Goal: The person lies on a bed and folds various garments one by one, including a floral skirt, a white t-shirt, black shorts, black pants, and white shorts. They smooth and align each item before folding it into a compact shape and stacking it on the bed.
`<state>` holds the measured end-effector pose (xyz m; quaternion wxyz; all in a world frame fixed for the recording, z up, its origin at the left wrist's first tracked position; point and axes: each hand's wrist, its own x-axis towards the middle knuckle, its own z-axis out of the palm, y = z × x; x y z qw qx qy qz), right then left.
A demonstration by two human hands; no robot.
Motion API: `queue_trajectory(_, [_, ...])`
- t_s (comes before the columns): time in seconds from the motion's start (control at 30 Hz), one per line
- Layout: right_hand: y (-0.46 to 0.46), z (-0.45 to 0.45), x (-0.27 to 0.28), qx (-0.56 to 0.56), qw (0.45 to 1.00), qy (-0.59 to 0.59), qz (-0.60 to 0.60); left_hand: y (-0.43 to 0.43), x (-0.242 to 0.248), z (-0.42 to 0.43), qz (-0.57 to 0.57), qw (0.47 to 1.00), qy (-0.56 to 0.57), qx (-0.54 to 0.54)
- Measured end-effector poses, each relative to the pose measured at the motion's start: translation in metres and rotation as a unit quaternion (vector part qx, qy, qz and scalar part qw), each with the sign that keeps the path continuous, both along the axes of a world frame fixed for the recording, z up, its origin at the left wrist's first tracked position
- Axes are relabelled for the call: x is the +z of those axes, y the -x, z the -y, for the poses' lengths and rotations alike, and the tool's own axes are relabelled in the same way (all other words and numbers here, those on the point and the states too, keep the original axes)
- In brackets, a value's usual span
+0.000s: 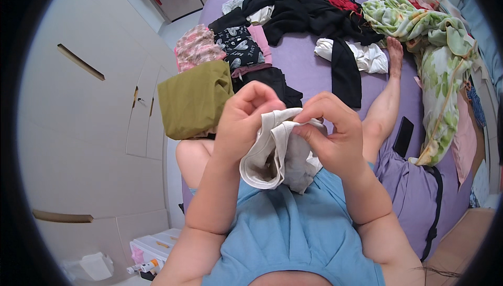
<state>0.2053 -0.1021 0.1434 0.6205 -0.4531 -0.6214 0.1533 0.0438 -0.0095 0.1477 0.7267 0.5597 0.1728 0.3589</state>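
Observation:
Above my lap, both hands hold up a small off-white cloth garment (292, 160), its hemmed edge curling into an open loop. My left hand (251, 119) pinches the rim at the upper left. At the upper right, my right hand (332, 128) grips the same edge between thumb and fingers. The lower part of the cloth hangs towards my blue dress (290, 231) and looks greyish. Just beyond my left hand lie a folded olive-green cloth (194, 99) and a folded black garment (271, 83).
A purple-sheeted bed (294, 56) bears a printed black garment (239, 46), a heap of dark clothes (298, 10), white clothing (369, 58) and a green-patterned blanket (440, 73). A phone (403, 136) lies right of my leg. Wardrobe doors (94, 128) stand at left, beside a plastic box (157, 246).

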Motion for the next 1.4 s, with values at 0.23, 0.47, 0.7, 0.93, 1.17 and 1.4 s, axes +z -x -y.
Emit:
queue_trajectory(0.23, [-0.001, -0.004, 0.004, 0.010, 0.998, 0.020, -0.063, 0.016, 0.015, 0.018, -0.087, 0.973, -0.213, 0.019])
queue_trajectory(0.47, [-0.019, -0.006, 0.013, 0.074, 0.995, 0.037, 0.049, 0.020, 0.026, 0.019, -0.202, 0.937, -0.265, 0.102])
queue_trajectory(0.7, [-0.028, -0.008, -0.015, 0.152, 0.973, 0.101, 0.139, 0.064, 0.063, 0.004, -0.062, 0.954, -0.254, 0.147])
queue_trajectory(0.93, [-0.013, -0.002, -0.039, 0.157, 0.975, 0.088, 0.131, 0.072, 0.089, 0.005, -0.059, 0.925, -0.299, 0.225])
queue_trajectory(1.17, [-0.041, -0.015, -0.047, 0.020, 0.996, 0.064, 0.054, 0.064, 0.118, 0.006, -0.158, 0.868, -0.403, 0.245])
queue_trajectory(1.4, [-0.111, -0.001, 0.038, -0.073, 0.995, -0.074, 0.005, 0.059, 0.169, -0.050, -0.230, 0.884, -0.356, 0.200])
